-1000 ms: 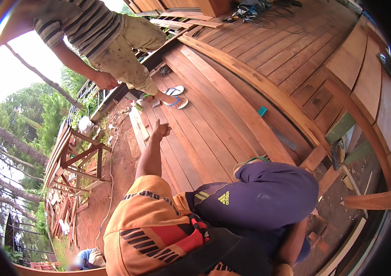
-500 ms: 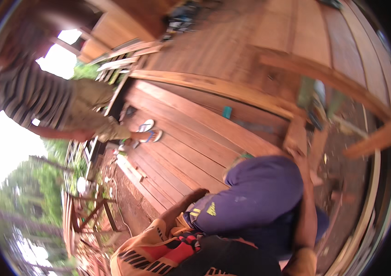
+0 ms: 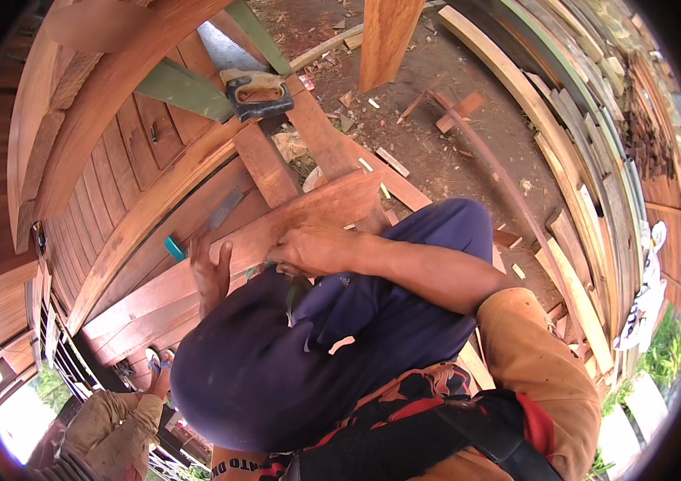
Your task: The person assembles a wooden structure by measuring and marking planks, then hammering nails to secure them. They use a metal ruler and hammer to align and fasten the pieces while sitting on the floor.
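Note:
A reddish-brown plank (image 3: pixel 324 207) lies slantwise in front of my bent knees. My left hand (image 3: pixel 211 271) is at the plank's near side, fingers raised and apart, with nothing visible in it. Over the plank's near edge, my right hand (image 3: pixel 308 250) is closed with its fingers curled down. What it grips is hidden; a bit of dark green shows just under it. Beyond the plank are a small teal block (image 3: pixel 174 248) and a flat grey strip (image 3: pixel 225 207).
A handsaw (image 3: pixel 259 94) rests by green posts (image 3: pixel 184 90) at the far left. Long timbers (image 3: pixel 509 76) are stacked along the right. Offcuts and wood chips litter the dirt (image 3: pixel 469 152). Another person's legs (image 3: pixel 112 425) show at lower left, beside the decking.
My view has swung to the right, and the other person now appears at lower left. Both my hands have come together by the plank; before, they were apart on either side of my knee.

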`<state>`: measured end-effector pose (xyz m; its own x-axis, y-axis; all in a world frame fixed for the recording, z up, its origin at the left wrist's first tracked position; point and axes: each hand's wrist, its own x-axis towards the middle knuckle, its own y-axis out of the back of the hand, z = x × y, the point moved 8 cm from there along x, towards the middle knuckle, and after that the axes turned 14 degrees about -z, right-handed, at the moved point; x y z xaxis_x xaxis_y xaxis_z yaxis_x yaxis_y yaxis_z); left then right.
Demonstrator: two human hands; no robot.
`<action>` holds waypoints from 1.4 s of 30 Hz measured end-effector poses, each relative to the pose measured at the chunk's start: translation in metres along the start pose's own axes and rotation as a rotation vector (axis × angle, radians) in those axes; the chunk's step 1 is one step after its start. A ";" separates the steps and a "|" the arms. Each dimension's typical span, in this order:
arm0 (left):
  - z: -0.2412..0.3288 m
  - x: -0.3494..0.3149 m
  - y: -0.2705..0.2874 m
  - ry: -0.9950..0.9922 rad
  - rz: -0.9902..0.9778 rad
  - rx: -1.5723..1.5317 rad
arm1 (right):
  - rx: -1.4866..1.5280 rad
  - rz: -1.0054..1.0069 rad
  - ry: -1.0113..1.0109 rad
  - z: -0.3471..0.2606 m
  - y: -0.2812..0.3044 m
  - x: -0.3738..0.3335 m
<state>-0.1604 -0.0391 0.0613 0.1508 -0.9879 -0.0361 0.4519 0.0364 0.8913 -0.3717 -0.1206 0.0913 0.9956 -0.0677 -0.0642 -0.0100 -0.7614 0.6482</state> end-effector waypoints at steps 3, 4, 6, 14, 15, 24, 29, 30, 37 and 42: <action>-0.022 0.029 -0.040 -0.009 0.078 0.062 | -0.080 0.003 -0.027 -0.004 -0.003 0.009; -0.034 0.031 -0.057 0.206 -0.056 0.241 | -0.111 0.006 -0.043 0.001 -0.008 0.011; -0.038 0.034 -0.056 0.176 -0.024 0.059 | -0.148 -0.010 -0.068 0.009 -0.013 0.012; -0.032 0.040 -0.061 0.191 -0.053 -0.004 | -0.126 -0.150 -0.087 0.015 -0.023 0.021; -0.031 0.040 -0.059 0.198 -0.051 0.000 | -0.121 -0.150 -0.082 0.014 -0.024 0.022; -0.066 0.052 -0.044 0.237 0.141 -0.112 | -0.123 -0.144 -0.131 0.011 -0.015 0.013; -0.178 0.077 -0.050 0.417 -0.401 -0.138 | -0.126 0.130 -0.218 0.041 0.045 0.008; -0.175 0.081 -0.055 0.430 -0.507 0.006 | -0.112 0.172 -0.272 0.048 0.059 0.005; -0.142 0.093 -0.085 0.245 -0.857 0.357 | -0.115 0.224 -0.356 0.084 0.076 -0.001; -0.138 0.086 -0.069 0.223 -0.570 0.345 | -0.031 0.195 -0.297 0.084 0.061 0.014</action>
<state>-0.0571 -0.1058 -0.0659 0.1667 -0.7826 -0.5998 0.2154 -0.5647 0.7967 -0.3667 -0.2219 0.0661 0.9047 -0.3979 -0.1521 -0.1897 -0.6960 0.6926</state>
